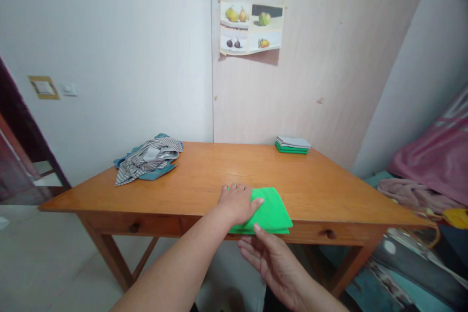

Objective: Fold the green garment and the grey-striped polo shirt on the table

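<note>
A folded bright green cloth [272, 210] lies at the front edge of the wooden table, its near side reaching over the edge. My left hand [237, 203] rests flat on the left part of the cloth, thumb apart from the fingers. Just below the table edge is my right hand [272, 258], palm turned inward and fingers stretched out. Its thumb tip meets the near edge of the cloth, while the fingers sit lower with a gap between. The underside of the cloth is hidden.
A crumpled pile of striped and blue clothes [149, 158] lies at the table's left rear. Folded grey and green cloths [292, 145] are stacked at the right rear. The wooden table [204, 170] has drawers with knobs. Fabrics and bags [420, 253] crowd the right side.
</note>
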Tool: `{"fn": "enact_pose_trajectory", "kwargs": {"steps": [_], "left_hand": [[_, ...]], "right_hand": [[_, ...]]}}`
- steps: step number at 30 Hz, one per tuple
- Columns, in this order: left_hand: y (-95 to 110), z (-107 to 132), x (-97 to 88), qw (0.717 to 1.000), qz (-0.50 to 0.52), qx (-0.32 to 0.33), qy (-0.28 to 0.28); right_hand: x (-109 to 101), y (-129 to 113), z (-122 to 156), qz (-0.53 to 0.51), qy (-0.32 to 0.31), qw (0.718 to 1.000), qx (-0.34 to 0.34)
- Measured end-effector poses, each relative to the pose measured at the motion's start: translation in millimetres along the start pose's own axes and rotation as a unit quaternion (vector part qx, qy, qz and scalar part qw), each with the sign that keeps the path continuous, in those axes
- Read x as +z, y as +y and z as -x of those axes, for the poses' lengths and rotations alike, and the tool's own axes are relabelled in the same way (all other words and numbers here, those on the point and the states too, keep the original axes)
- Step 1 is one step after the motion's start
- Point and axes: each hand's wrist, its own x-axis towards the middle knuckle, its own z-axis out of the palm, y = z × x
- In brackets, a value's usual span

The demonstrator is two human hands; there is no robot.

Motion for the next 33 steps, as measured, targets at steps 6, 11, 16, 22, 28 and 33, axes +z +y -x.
{"fn": "enact_pose_trajectory", "kwargs": {"steps": [6,11,16,22,28,33], "left_hand": [[15,10,-3.2,1.0,0.0,-0.014,0.004],[19,12,-3.8,1.0,0.003,-0.018,0.013],[15,5,-8.4,0.999,0.048,-0.011,0.012],[-7,-24,-11.4,0.968,0.218,-0.007,0.125],[-36,-60,12.6,0.958,0.257,-0.024,0.127],[-52,-89,38.4,0.976,0.193,-0.041,0.092]], "right_hand": [[6,4,1,-0.061,0.011,0.997,-0.042],[8,4,2,-0.067,0.05,0.993,-0.077],[6,-6,8,-0.048,0.06,0.993,-0.092],[-11,-42,6,-0.038,0.073,0.988,-0.131],[-33,-105,-7,-0.029,0.113,0.972,-0.203],[-47,-160,-22,-0.032,0.142,0.959,-0.244]]}}
